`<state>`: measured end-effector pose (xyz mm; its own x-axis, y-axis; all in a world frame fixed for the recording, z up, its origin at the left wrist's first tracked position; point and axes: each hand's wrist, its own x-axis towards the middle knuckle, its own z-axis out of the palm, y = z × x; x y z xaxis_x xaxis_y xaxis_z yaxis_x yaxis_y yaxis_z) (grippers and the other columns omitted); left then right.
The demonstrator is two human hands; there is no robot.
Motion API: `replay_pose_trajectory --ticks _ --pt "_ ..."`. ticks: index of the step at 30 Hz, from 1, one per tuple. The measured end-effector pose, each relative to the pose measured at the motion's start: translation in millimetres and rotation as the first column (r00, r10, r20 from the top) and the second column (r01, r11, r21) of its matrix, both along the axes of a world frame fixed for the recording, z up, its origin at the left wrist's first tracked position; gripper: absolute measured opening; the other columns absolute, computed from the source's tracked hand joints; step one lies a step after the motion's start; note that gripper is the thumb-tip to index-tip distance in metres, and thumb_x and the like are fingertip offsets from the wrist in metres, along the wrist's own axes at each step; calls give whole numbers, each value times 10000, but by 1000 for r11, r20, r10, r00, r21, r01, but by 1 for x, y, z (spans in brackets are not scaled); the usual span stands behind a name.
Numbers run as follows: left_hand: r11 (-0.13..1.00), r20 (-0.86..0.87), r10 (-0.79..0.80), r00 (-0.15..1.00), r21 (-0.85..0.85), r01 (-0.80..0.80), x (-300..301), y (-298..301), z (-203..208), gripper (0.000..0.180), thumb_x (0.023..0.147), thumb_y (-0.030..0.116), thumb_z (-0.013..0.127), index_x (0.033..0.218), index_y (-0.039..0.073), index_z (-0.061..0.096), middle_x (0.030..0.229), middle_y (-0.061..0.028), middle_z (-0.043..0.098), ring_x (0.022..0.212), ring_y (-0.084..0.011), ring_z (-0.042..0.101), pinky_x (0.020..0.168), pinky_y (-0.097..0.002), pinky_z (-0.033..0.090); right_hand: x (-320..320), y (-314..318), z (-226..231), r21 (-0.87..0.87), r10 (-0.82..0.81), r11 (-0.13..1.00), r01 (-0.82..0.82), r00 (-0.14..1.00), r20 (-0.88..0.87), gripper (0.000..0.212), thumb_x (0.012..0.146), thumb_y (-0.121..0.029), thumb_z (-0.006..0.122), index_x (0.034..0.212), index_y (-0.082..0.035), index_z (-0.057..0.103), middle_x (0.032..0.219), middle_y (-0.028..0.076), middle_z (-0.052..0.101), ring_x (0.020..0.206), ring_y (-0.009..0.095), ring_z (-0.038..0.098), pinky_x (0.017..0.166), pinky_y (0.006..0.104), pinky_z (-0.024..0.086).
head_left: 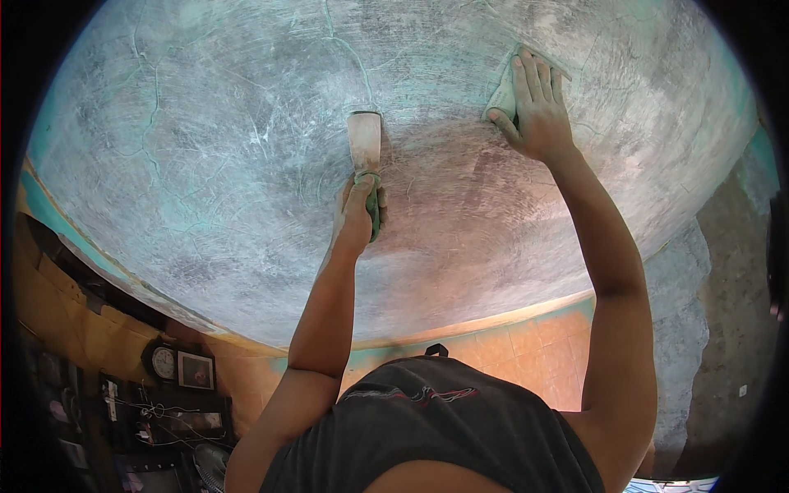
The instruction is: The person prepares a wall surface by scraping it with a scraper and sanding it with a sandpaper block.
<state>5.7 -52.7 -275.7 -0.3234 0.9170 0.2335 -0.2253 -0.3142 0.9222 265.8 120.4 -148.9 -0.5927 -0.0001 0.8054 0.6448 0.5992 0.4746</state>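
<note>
The left hand is near the middle of the view, toward 11 o'clock, clamped on a scraper with a green handle and a flat metal blade. The blade points to 12 o'clock, at the lower end of a thin crack; I cannot tell if its edge presses on the wide, scratched, grey-white surface with turquoise patches.

The right hand is at 2 o'clock from the left one. Its fingers are stretched out flat upon a thin pale green pad, and its thumb stands apart from them. This pad lies against the surface and shows beyond the hand toward 10 o'clock.

At 6 o'clock is the person's dark grey shirt. Orange tiles appear at 4 o'clock. At 8 o'clock there are a dark-cased round clock and, just beside it, a framed picture.
</note>
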Motion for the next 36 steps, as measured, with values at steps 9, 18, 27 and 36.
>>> replay_pose_trajectory --ticks 9,18,27,36 --pt "999 9 43 999 23 -44 2 -1 5 382 967 471 581 892 97 583 671 4 541 532 -93 498 488 -248 403 -16 3 -13 -43 -3 999 -4 986 -168 878 925 -589 512 1441 96 323 1531 271 296 1352 488 337 1123 609 220" --pt "996 -5 75 997 -47 -75 -5 -5 10 359 951 457 625 883 105 616 691 21 552 553 -73 481 502 -234 397 -45 -7 -24 -111 -6 993 -35 938 -346 887 920 -500 551 1422 174 264 1509 353 249 1378 515 254 1116 645 165" --pt "997 -6 63 998 -51 -63 -4 -13 10 344 953 436 632 891 98 618 697 17 557 571 -75 489 510 -234 400 -78 -22 -36 -265 -13 954 -138 865 -501 945 929 -509 534 1458 177 157 1544 371 138 1427 554 116 1146 639 80" --pt "996 -6 56 998 -76 -56 -9 -19 2 346 945 440 645 884 101 610 708 21 567 572 -73 489 516 -234 398 -103 -41 -65 -304 -6 940 -152 888 -460 939 937 -528 507 1460 165 150 1542 371 128 1429 554 93 1131 660 73"
